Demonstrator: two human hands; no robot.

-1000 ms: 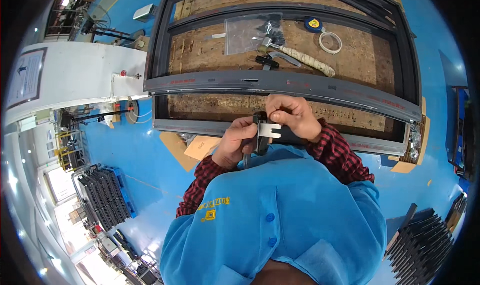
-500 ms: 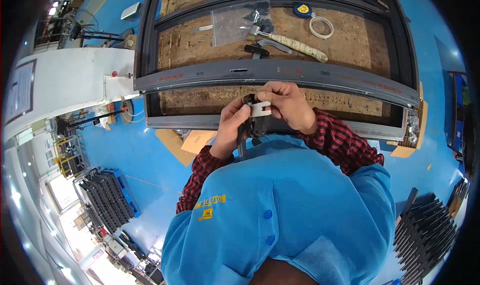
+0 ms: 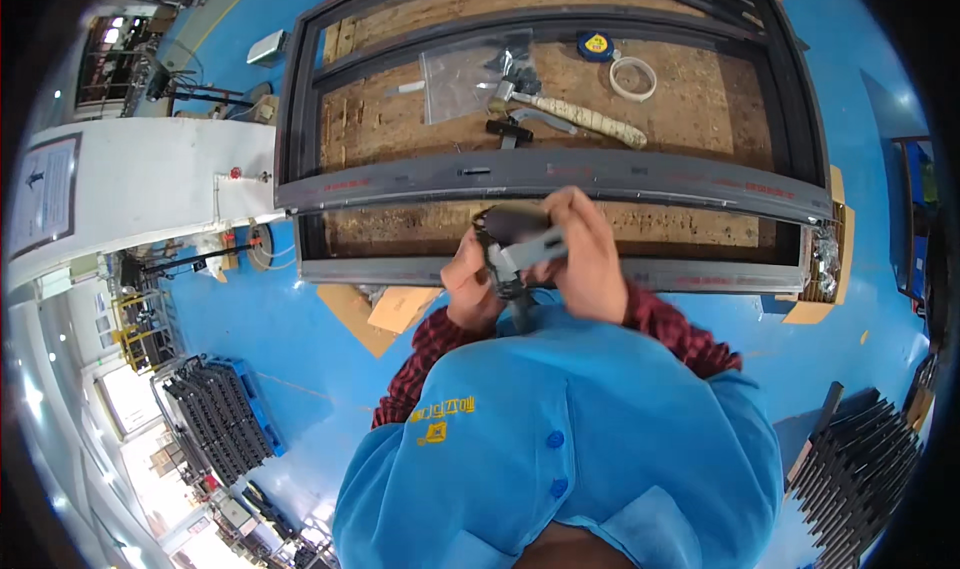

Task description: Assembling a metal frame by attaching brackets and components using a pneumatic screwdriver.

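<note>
Close to my chest, in front of the frame's near bar, my left hand [image 3: 470, 281] is closed on a black part [image 3: 512, 225] with a rounded dark top and a jagged edge. A light grey slotted piece [image 3: 506, 261] lies across it. From the other side my right hand [image 3: 590, 261] grips the grey piece, its fingers bent and somewhat blurred. How the two pieces fit together is hidden by the fingers and the blur.
A dark metal frame [image 3: 560, 177] lies on a wooden bench top [image 3: 700, 119]. On the wood are a hammer [image 3: 585, 119], a small black-headed tool [image 3: 509, 132], a clear plastic bag [image 3: 455, 84], a tape measure [image 3: 595, 46] and a tape roll [image 3: 633, 79]. Cardboard [image 3: 400, 309] sits below the near bar.
Both hands have come lower, nearer my body. The black part has turned so its rounded dark top shows, and my right hand has swung round with its back more toward view.
</note>
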